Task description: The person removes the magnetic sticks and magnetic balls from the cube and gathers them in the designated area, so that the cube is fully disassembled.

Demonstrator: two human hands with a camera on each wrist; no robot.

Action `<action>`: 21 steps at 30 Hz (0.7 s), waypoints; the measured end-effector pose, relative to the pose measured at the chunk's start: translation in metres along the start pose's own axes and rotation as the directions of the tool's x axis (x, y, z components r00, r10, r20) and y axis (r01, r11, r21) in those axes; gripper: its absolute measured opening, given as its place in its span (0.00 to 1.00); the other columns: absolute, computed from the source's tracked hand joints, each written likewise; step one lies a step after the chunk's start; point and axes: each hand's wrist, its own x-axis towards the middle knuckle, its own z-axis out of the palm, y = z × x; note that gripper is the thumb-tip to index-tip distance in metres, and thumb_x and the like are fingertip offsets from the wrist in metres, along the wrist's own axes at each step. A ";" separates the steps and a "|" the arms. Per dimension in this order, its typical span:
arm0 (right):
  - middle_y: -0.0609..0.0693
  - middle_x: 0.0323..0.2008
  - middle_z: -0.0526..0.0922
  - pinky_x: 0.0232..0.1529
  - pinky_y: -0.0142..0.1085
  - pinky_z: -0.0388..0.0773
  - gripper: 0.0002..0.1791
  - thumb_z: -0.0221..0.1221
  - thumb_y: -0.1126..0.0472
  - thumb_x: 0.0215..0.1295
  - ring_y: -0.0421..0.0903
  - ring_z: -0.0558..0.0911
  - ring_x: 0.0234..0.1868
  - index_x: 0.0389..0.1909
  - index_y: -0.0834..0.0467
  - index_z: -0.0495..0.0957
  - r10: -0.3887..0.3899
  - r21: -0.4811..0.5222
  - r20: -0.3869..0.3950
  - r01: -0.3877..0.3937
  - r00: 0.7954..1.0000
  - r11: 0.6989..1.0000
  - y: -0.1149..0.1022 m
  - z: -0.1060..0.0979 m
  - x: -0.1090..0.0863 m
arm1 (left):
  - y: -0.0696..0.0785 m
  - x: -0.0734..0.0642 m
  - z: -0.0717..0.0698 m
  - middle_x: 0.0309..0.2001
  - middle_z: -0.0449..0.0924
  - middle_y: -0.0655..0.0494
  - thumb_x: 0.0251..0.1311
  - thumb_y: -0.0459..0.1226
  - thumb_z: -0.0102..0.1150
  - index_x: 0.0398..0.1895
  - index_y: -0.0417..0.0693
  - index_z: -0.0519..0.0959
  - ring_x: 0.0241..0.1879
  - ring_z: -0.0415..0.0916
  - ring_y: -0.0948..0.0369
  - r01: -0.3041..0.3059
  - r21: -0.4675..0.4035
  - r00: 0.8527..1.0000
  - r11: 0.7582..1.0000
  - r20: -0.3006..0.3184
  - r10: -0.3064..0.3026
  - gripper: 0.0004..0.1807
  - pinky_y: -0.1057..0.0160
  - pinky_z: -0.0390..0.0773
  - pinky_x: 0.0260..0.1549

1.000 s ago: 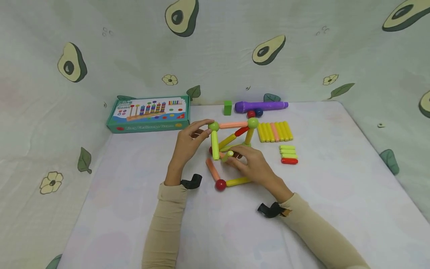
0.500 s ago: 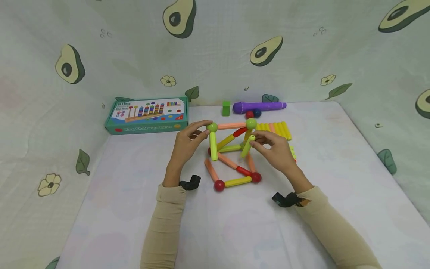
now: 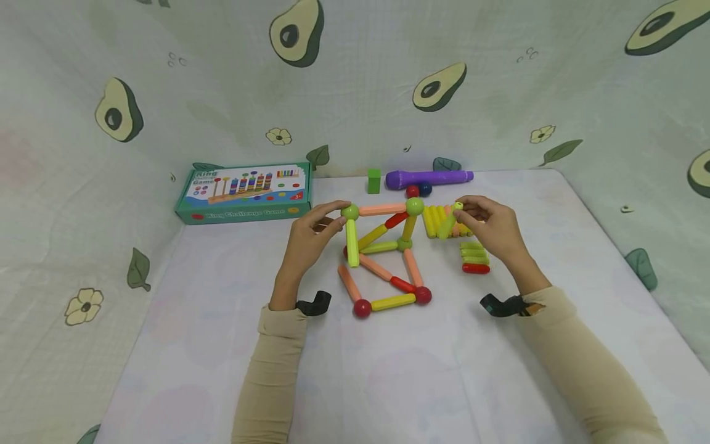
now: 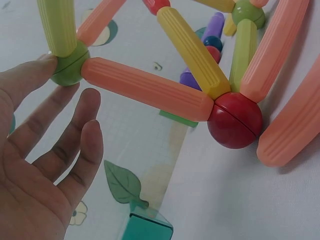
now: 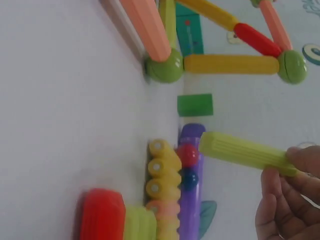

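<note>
My left hand (image 3: 310, 243) pinches a green ball (image 4: 70, 62) at the upper left corner of a frame of magnetic sticks and balls. A yellow-green stick (image 3: 352, 243) hangs from that ball toward me, and a pink stick (image 3: 383, 209) links it to another green ball (image 3: 414, 206). Right of the frame, my right hand (image 3: 493, 228) holds a loose yellow-green stick (image 5: 245, 152) by one end, between thumb and fingers. In the head view this stick overlaps the row of yellow sticks (image 3: 431, 222). At the frame's base are red balls (image 3: 362, 308) joined by a yellow stick (image 3: 392, 302).
Several short green sticks and a red stick (image 3: 476, 269) lie at the right. Behind stand a green block (image 3: 374, 181), a purple microphone-shaped toy (image 3: 432, 179), a red ball (image 3: 412, 191) and a blue ball (image 3: 425, 189). A teal game box (image 3: 244, 192) lies back left.
My right hand has moved right and away from me, carrying the yellow-green stick from the frame's front to above the yellow row. The left hand keeps its hold on the green ball.
</note>
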 end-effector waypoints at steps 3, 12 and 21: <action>0.56 0.46 0.83 0.39 0.20 0.73 0.20 0.60 0.49 0.72 0.50 0.81 0.44 0.57 0.57 0.79 0.043 -0.013 -0.005 -0.043 0.999 0.999 0.011 -0.010 0.008 | -0.001 0.000 0.001 0.58 0.80 0.49 0.70 0.32 0.58 0.61 0.43 0.80 0.44 0.82 0.51 0.003 0.003 1.000 1.000 -0.002 -0.003 0.17 0.48 0.80 0.47; 0.59 0.49 0.82 0.43 0.33 0.76 0.25 0.55 0.45 0.74 0.57 0.82 0.47 0.61 0.59 0.77 0.149 -0.112 0.010 -0.147 0.989 0.983 0.042 -0.034 0.029 | -0.011 0.001 0.002 0.58 0.80 0.51 0.70 0.34 0.59 0.62 0.46 0.79 0.43 0.82 0.51 0.007 -0.009 1.000 1.000 0.004 -0.007 0.18 0.46 0.79 0.47; 0.64 0.51 0.81 0.52 0.55 0.74 0.30 0.52 0.42 0.75 0.59 0.78 0.50 0.64 0.61 0.74 0.246 -0.143 0.072 -0.235 0.967 0.962 0.067 -0.039 0.045 | -0.038 0.005 0.005 0.57 0.80 0.66 0.70 0.44 0.60 0.60 0.66 0.80 0.42 0.82 0.61 -0.004 -0.002 1.000 1.000 -0.006 0.004 0.17 0.52 0.80 0.46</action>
